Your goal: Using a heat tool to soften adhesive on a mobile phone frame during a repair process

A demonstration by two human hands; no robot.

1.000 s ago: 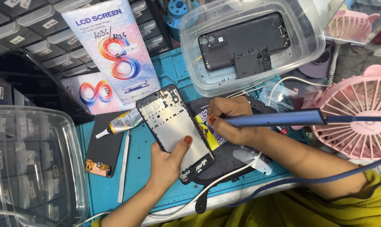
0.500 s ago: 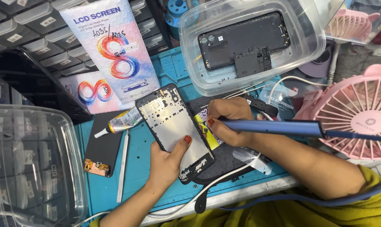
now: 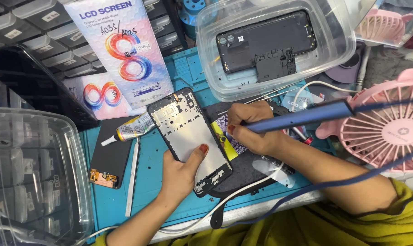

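My left hand (image 3: 181, 171) grips an opened phone frame (image 3: 187, 132), bare metal side up, tilted above the blue work mat (image 3: 147, 182). The thumb lies on the plate. My right hand (image 3: 252, 127) holds a blue pen-shaped soldering iron (image 3: 302, 116) like a pencil. Its tip sits at the frame's right edge, by a yellow strip (image 3: 224, 139). A blue cable (image 3: 352, 182) runs from the iron across my right forearm.
A clear tub (image 3: 338, 54) at the back holds a black phone back cover (image 3: 265, 41). A pink fan (image 3: 389, 130) stands on the right. A glue tube (image 3: 131, 130), a dark screen panel (image 3: 108, 155), a metal ruler (image 3: 132, 175), screen boxes (image 3: 120, 54) and a clear bin (image 3: 28, 177) fill the left.
The soldering iron's handle has swung slightly upward on the right. Both hands and the phone frame stay in about the same place.
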